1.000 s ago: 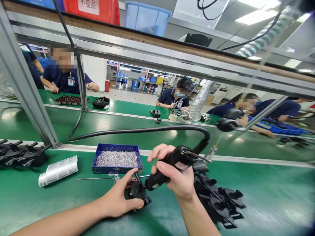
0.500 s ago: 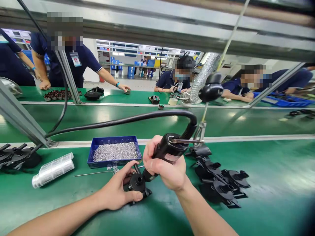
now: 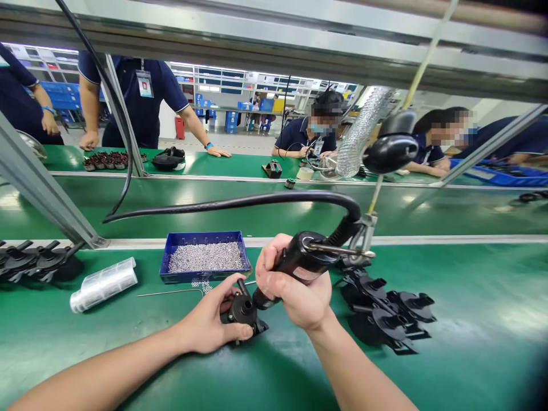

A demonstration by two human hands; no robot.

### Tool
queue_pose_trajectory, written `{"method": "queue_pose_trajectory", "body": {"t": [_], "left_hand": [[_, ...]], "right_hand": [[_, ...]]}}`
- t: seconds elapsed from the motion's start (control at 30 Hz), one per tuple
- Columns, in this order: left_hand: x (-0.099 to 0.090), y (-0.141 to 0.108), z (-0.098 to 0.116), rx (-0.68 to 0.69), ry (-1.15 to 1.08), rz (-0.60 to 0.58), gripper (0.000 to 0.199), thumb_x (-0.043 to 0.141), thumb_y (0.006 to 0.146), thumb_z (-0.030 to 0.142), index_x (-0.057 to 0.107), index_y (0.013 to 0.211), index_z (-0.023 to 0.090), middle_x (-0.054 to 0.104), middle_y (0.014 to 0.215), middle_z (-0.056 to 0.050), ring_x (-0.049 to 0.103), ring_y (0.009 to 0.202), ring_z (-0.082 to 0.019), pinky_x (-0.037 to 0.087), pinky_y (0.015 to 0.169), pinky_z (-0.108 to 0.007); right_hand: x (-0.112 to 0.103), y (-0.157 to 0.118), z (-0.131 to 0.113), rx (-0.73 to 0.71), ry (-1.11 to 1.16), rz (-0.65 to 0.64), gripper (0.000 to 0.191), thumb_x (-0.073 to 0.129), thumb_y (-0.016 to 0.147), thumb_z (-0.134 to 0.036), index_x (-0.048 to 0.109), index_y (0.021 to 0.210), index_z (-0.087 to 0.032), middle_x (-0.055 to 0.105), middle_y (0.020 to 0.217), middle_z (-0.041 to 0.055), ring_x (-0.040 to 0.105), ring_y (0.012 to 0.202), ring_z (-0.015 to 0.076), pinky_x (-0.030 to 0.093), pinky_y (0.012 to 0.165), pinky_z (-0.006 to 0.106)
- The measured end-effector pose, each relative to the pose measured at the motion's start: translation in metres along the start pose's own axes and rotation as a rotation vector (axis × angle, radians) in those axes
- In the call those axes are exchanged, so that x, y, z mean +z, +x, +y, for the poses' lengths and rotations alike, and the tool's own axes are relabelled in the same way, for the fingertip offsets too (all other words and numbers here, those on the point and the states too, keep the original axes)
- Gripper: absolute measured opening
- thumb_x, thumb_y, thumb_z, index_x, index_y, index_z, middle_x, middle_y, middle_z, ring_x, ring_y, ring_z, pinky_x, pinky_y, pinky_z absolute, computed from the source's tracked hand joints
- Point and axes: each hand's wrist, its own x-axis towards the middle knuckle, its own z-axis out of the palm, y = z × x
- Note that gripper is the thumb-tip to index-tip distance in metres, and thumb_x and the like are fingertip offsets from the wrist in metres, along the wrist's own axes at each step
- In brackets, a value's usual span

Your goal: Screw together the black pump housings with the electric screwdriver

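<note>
My left hand (image 3: 212,322) grips a round black plastic part (image 3: 245,308) with a short spout, its thumb on the near side and its fingers around the back. In my right hand (image 3: 299,291) is a black power screwdriver (image 3: 306,260), tilted, its lower end against or very near the right side of the part. A cable rises from the tool's top, and a metal hanger (image 3: 363,240) is attached there. Behind my left hand lies a blue tray (image 3: 184,278) of small metal nuts, with several loose nuts (image 3: 201,285) at its front edge.
Several black parts (image 3: 385,319) lie to the right, more (image 3: 38,262) at the far left. A clear plastic roll (image 3: 105,284) and a thin metal rod (image 3: 169,293) rest on the left. Metal struts (image 3: 38,171) stand beyond; people work across the green bench.
The view has shifted slightly, moving the bench items rightward. Both hands keep their holds. Across the bench, a person's outstretched hand now lies flat, and that person's head is out of view.
</note>
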Motion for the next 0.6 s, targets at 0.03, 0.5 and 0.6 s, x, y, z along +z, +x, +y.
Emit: {"method": "queue_pose_trajectory", "body": {"t": [0.03,0.5,0.6], "left_hand": [[0.0,0.0,-0.001,0.002,0.002,-0.003,0.094,0.098,0.082,0.038,0.046,0.159,0.026,0.065,0.132,-0.009,0.066,0.13,-0.031,0.04,0.128,-0.057],[-0.01,0.006,-0.009,0.078,0.109,-0.005,0.096,0.097,0.083,0.049,0.045,0.16,0.026,0.069,0.133,-0.01,0.068,0.128,-0.033,0.047,0.123,-0.057],[-0.014,0.005,-0.013,0.121,0.149,0.002,0.098,0.091,0.088,0.057,0.038,0.165,0.027,0.068,0.135,-0.011,0.067,0.133,-0.034,0.044,0.126,-0.057]], "right_hand": [[0.0,0.0,0.0,0.0,0.001,0.003,0.015,0.079,0.073,-0.013,0.069,0.08,-0.022,0.064,0.063,-0.0035,0.048,0.044,0.0099,0.037,0.043,0.024],[-0.001,0.001,-0.001,-0.14,-0.115,-0.047,0.014,0.08,0.083,-0.015,0.069,0.089,-0.021,0.068,0.068,-0.0019,0.056,0.05,0.0133,0.046,0.05,0.026],[-0.003,-0.004,-0.008,-0.123,-0.03,-0.127,0.013,0.08,0.089,-0.015,0.071,0.095,-0.022,0.07,0.073,-0.0008,0.056,0.052,0.012,0.046,0.05,0.024]]}}
